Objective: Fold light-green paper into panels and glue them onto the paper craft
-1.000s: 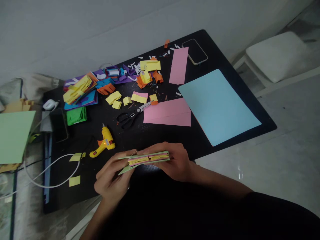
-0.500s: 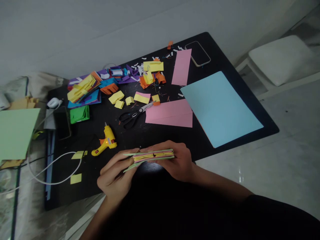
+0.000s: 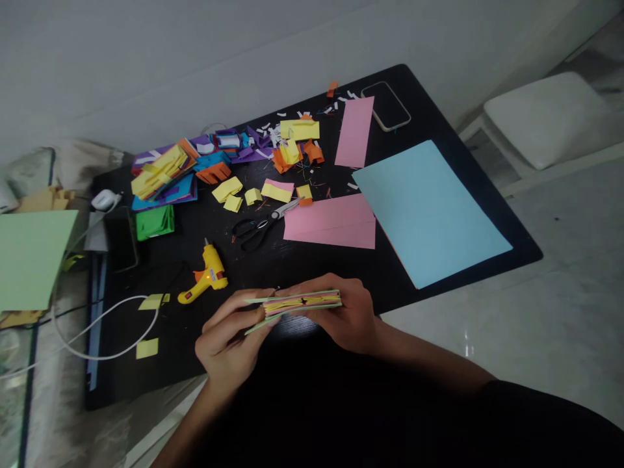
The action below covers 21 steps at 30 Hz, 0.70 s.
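While the layered paper stack (image 3: 291, 303), toward six o'clock in view, is pinched at its nine-o'clock end by the left hand (image 3: 230, 335) and its three-o'clock end by the right hand (image 3: 353, 317), even pressure is advised. Creasing of the splayed green sheets (image 3: 259, 324) should be avoided.

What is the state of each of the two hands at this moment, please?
Left hand: closed, holding the left end of the green-covered paper stack.
Right hand: closed, holding the right end of the same stack.
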Motion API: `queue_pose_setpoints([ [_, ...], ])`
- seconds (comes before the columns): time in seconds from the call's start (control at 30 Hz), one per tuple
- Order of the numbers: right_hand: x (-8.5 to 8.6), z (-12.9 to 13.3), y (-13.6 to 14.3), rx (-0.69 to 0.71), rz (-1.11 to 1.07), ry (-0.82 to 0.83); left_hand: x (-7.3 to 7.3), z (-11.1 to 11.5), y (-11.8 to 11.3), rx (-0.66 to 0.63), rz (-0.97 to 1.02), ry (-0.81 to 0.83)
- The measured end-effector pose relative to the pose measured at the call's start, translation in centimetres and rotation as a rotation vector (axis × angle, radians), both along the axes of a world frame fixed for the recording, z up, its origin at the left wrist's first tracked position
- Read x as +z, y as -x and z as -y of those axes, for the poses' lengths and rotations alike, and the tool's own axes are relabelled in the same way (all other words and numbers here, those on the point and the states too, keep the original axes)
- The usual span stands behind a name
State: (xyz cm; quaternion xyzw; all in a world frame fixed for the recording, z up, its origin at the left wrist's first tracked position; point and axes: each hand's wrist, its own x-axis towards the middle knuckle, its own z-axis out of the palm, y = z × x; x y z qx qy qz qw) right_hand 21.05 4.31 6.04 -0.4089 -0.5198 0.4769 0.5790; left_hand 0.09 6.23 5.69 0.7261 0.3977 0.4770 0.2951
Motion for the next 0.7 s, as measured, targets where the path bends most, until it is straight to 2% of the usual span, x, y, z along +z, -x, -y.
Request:
queue_pose_setpoints([
  [0.2, 0.0, 0.1, 0.3, -0.050, 0.034, 0.038, 0.0, -0.1, 0.0, -0.001, -0.020, 0.004],
  [0.33, -0.3, -0.2, 0.9, -0.122, -0.047, 0.163, -0.2, -0.2, 0.1, 0.095, -0.099, -0.006],
  [0.47, -0.8, -0.6, 1.4, -0.156, -0.141, 0.290, -0.5, -0.1, -0.2, 0.140, -0.129, 0.073],
  [0.7, -1.0, -0.8, 1.3, -0.197, -0.143, 0.343, -0.7, 0.2, -0.8, 0.103, -0.094, 0.224],
])
